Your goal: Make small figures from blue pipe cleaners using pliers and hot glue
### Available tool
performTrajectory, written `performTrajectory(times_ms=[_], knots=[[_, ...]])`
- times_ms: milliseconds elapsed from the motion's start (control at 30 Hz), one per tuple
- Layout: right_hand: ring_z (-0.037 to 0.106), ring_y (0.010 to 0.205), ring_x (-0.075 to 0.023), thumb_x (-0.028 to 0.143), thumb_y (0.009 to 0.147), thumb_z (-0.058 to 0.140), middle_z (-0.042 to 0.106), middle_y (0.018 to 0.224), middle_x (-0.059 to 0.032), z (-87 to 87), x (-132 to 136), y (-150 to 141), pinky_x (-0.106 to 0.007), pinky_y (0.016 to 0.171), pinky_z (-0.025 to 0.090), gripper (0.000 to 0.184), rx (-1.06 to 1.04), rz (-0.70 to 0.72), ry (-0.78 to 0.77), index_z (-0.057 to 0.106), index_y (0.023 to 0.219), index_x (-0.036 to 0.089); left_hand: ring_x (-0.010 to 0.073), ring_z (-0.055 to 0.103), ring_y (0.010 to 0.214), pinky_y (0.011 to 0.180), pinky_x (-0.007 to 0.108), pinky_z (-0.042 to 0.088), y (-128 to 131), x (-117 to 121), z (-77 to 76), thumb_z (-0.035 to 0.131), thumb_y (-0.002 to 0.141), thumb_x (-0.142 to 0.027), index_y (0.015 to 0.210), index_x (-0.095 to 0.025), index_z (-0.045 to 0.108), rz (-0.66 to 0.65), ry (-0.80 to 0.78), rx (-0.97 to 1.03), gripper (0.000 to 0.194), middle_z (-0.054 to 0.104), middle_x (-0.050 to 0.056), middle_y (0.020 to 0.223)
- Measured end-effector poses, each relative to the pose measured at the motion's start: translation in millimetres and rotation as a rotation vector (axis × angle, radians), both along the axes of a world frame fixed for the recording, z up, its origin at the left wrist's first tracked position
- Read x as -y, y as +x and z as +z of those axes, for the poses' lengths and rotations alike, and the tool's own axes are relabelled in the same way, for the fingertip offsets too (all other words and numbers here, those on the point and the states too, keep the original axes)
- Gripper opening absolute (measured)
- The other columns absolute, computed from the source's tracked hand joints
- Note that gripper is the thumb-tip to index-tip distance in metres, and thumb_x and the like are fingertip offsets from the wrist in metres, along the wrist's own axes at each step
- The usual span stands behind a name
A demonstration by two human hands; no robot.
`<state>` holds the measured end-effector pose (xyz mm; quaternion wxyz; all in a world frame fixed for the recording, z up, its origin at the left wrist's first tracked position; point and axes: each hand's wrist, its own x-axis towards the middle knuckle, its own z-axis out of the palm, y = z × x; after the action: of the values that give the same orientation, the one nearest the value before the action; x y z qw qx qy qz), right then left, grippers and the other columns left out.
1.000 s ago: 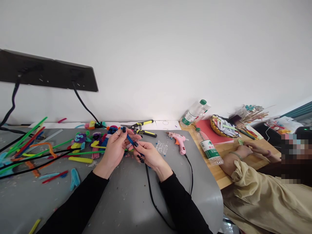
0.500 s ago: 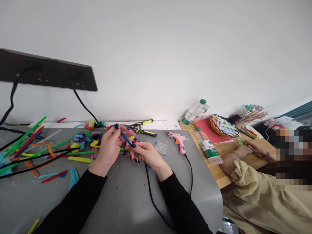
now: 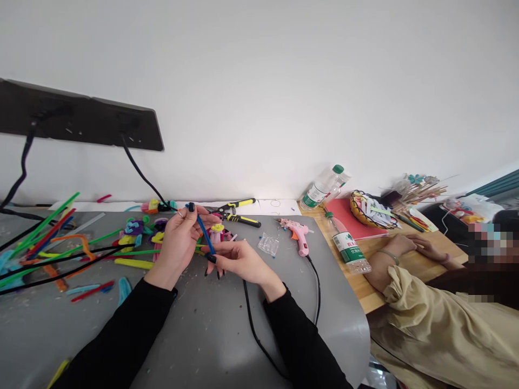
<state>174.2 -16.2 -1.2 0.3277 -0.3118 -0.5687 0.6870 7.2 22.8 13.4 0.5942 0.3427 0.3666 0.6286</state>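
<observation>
The strip (image 3: 205,233) is blue, the glue gun (image 3: 300,232) pink, the tabletop (image 3: 198,340) grey.

On the wooden table (image 3: 367,300) there is a basket (image 3: 357,210) with paper strips (image 3: 375,209) inside, and red paper (image 3: 359,231) shows at its near side. To the left of the basket are one bottle (image 3: 314,194) by the wall (image 3: 243,97) and another bottle (image 3: 347,246) nearer; to its right are dry sticks (image 3: 424,190) and, farther, a plastic bag (image 3: 476,209). Nearer than the basket is the tan sleeve (image 3: 441,319) of another person.
</observation>
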Motion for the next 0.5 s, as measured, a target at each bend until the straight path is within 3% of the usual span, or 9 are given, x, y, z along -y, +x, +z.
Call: performTrajectory(times_ms=[500], knots=[[0.057,0.055,-0.0084,0.062,0.09,0.069,0.077,0.081,-0.0053,5.0,-1.7,3.4,-0.025,0.06,0.047,0.054,0.018,0.032,-0.044,0.078,0.112,0.014,0.0196,0.073,0.08,0.081,0.031,0.061,-5.2,-1.4,-4.1,0.086,0.076,-0.058,0.084,-0.022,0.07,-0.017,0.011,0.04,0.04,0.075,0.001,0.08]])
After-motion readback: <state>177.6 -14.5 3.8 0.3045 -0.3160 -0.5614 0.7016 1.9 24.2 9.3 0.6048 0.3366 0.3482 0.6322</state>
